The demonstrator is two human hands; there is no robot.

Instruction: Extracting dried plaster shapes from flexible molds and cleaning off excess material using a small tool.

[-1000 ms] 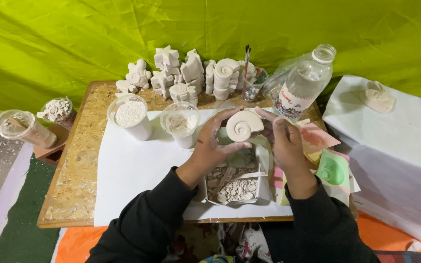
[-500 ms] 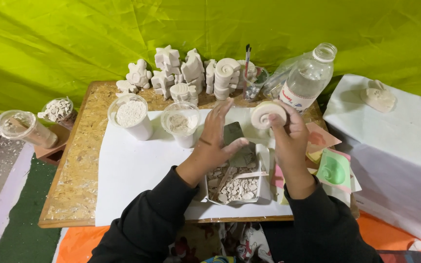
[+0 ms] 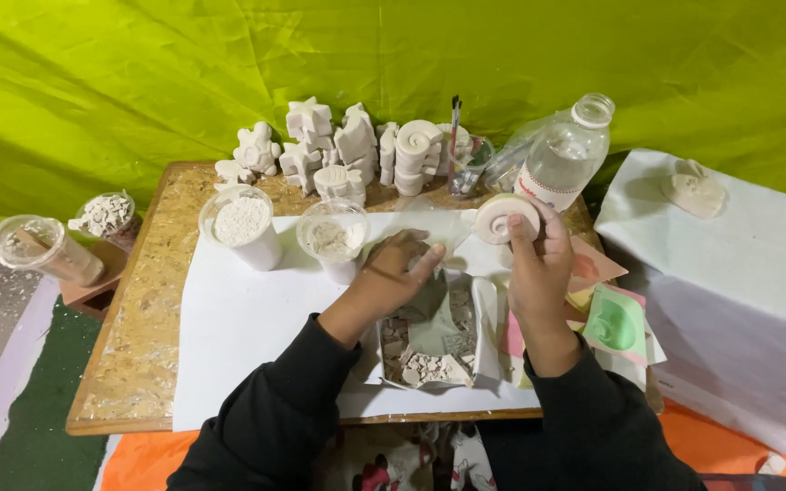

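My right hand (image 3: 539, 268) holds a round white plaster spiral shell (image 3: 505, 217) upright above the table, thumb on its face. My left hand (image 3: 391, 277) rests on a grey-green mould piece (image 3: 432, 323) that lies in a white tray (image 3: 486, 320) of broken plaster bits. Both sleeves are black. Just ahead of my left hand stand two clear cups of white powder (image 3: 333, 238), (image 3: 240, 223) on a white paper sheet (image 3: 238, 327).
A row of white plaster figures (image 3: 338, 150) lines the far edge of the chipboard table (image 3: 138, 309). A clear plastic bottle (image 3: 563, 156) and a brush jar (image 3: 466, 164) stand behind. Green and pink moulds (image 3: 616, 323) lie right. A white-covered box (image 3: 730, 264) stands beside.
The shell went from both hands to my right hand alone and moved right and up. My left hand dropped onto the mould in the tray.
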